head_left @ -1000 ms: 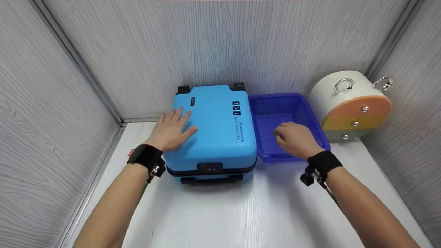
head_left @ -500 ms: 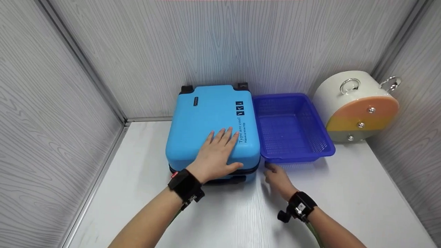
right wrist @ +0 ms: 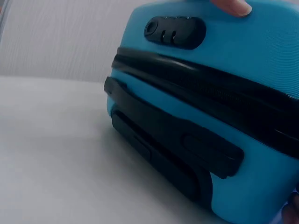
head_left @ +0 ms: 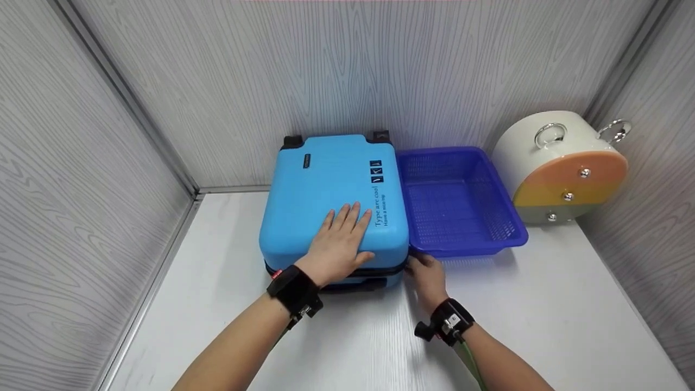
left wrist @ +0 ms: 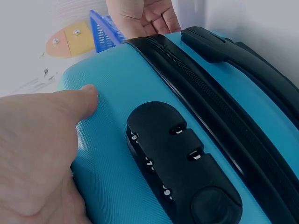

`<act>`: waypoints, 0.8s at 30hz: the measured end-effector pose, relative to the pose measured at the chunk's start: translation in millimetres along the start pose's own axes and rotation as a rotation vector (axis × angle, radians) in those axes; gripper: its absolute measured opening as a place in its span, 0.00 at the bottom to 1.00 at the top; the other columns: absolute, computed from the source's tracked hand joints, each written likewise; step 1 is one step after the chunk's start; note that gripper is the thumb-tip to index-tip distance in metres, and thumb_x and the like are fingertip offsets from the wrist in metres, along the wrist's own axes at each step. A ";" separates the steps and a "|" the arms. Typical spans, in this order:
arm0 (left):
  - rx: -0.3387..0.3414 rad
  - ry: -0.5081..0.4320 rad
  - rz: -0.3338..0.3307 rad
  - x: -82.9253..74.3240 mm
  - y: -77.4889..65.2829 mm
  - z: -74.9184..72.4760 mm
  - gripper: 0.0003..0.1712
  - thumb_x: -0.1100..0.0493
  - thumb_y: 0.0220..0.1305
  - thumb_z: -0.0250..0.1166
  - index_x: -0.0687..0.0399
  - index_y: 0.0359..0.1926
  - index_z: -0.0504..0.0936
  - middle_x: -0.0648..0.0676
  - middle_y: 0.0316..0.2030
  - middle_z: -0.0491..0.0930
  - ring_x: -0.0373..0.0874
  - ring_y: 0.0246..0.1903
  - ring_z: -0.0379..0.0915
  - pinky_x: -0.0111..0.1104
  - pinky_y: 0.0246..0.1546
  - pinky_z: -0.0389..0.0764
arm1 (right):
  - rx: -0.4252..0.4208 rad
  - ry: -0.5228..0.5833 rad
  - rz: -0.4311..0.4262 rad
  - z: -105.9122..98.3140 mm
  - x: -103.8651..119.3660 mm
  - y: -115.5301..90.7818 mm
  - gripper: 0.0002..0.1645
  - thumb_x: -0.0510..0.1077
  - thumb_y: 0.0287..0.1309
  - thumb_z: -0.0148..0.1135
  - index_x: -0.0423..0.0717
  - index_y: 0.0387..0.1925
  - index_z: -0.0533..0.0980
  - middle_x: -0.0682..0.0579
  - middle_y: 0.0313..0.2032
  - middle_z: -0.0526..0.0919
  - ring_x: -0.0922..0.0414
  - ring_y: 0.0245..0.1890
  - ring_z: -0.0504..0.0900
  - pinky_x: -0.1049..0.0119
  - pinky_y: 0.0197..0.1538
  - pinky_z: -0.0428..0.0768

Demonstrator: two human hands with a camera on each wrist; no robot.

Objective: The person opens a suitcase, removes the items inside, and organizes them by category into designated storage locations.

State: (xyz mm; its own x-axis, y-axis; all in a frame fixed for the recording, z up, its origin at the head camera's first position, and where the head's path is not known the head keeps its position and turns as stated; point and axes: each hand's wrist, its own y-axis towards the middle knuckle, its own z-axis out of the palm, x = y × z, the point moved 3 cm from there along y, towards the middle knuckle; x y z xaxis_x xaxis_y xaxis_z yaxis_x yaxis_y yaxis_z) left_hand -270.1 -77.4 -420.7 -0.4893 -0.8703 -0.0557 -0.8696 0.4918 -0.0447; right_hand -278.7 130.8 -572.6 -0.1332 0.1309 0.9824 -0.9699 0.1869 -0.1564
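A light blue hard-shell suitcase lies flat on the white table, its zipper closed along the visible front. My left hand rests with straight fingers on the front part of its lid. In the left wrist view, the thumb lies near the black combination lock. At the suitcase's front right corner, my right hand has its fingers bent against the black zipper band. Its fingertips are hidden, so whether they pinch a zipper pull is unclear. A black carry handle sits below the band.
A blue plastic basket stands against the suitcase's right side, close to my right hand. Beyond it is a cream drum-shaped case with a striped front and metal rings. Wood-grain panels enclose the table's back and sides.
My left hand moved right and toward me over the lid, then settled. My right hand came down from above the basket to the suitcase's front right corner and now touches it.
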 end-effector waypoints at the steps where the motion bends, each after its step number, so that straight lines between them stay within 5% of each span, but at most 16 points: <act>1: 0.000 0.004 0.001 -0.1 0.3 0.4 0.52 0.34 0.76 0.52 0.51 0.83 0.36 0.60 0.81 0.34 0.55 0.79 0.28 0.51 0.76 0.34 | -0.014 0.005 -0.007 0.1 -0.9 -0.1 0.21 0.37 0.70 0.59 0.32 0.60 0.77 0.36 0.56 0.83 0.47 0.52 0.84 0.58 0.58 0.81; 9: -0.032 0.033 0.009 -0.9 -0.6 2.4 0.50 0.34 0.76 0.52 0.54 0.83 0.40 0.62 0.81 0.38 0.58 0.79 0.31 0.51 0.77 0.37 | -0.094 -0.095 -0.098 -2.3 -2.5 -1.3 0.14 0.39 0.70 0.63 0.30 0.48 0.82 0.41 0.43 0.86 0.52 0.41 0.84 0.67 0.44 0.82; 17: -0.063 0.026 0.016 1.2 -4.7 2.4 0.50 0.35 0.75 0.54 0.55 0.82 0.44 0.63 0.80 0.42 0.59 0.79 0.36 0.52 0.76 0.42 | -0.068 -0.361 -0.222 -11.1 2.1 -6.8 0.10 0.42 0.70 0.64 0.40 0.45 0.83 0.48 0.38 0.84 0.54 0.38 0.79 0.68 0.38 0.77; 24: -0.059 0.014 0.012 2.5 -7.4 4.4 0.49 0.35 0.76 0.52 0.55 0.82 0.43 0.63 0.80 0.42 0.60 0.79 0.35 0.53 0.76 0.42 | -0.025 -0.434 -0.285 -13.7 4.4 -11.1 0.09 0.40 0.68 0.65 0.39 0.45 0.84 0.47 0.38 0.85 0.54 0.37 0.80 0.67 0.37 0.79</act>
State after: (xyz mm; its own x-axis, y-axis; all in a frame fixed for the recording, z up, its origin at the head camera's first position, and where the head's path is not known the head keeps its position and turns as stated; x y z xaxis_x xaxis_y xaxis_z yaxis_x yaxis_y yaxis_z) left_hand -264.6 -83.2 -424.8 -0.5004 -0.8648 -0.0418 -0.8657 0.5003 0.0145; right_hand -265.7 142.6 -567.9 0.0583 -0.3437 0.9373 -0.9754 0.1804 0.1268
